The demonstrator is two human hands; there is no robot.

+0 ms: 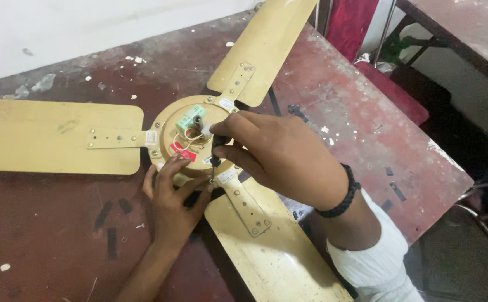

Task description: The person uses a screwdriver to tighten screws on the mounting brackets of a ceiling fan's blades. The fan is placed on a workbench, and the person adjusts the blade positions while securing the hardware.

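A worn red tabletop (361, 128), scuffed and flecked with white paint, fills most of the view. On it lies a cream-yellow ceiling fan (183, 140), motor side up, with three blades spread out: one toward 9 o'clock (48, 136), one toward 1 o'clock (266, 39) and one toward 5 o'clock (272, 251). The round motor housing sits at the centre, with a green capacitor (191, 117), loose white wires and red tags on its face.

The right hand (280, 154) comes in from 4 o'clock, forearm angled up across the lower blade, with a white sleeve (378, 263) pushed back and a black wristband (344, 193) at the wrist. Its fingers are closed around a dark-handled screwdriver (216, 151), held nearly upright, tip down at the housing's rim where the lower blade's bracket bolts on.

The left hand (171, 201) reaches in from 6 o'clock, palm down, fingers curled against the near edge of the housing, pressing on it just beside the screwdriver's tip; it grips nothing loose that I can see.

Off at 2 o'clock, beyond the tabletop's edge, stand a red chair seat (392, 92) and another table (462, 31).
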